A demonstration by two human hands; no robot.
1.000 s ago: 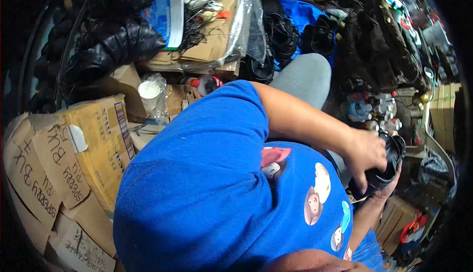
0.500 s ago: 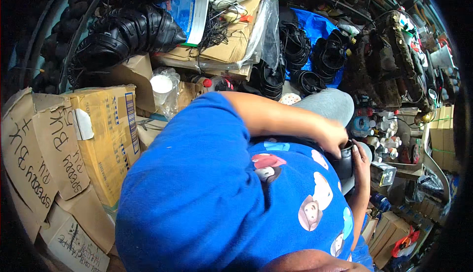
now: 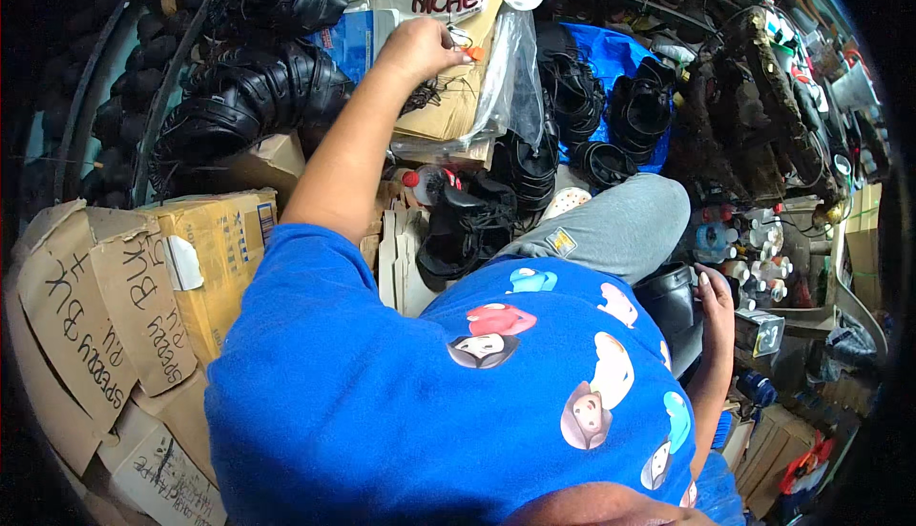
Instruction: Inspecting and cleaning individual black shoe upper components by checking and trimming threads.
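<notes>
While right hand (image 3: pixel 715 301) clasps half-hidden black shoe (image 3: pixel 668 299), left hand (image 3: pixel 421 51) curled, grip unclear

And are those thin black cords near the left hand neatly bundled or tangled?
Tangled: the visible thin black cords lie in a loose, crisscrossing heap on the tan cardboard; the left hand may hide more.

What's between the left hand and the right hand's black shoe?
Head view: brown sheets, clear plastic, black shoes, a white clog, then the grey trouser leg.
</notes>
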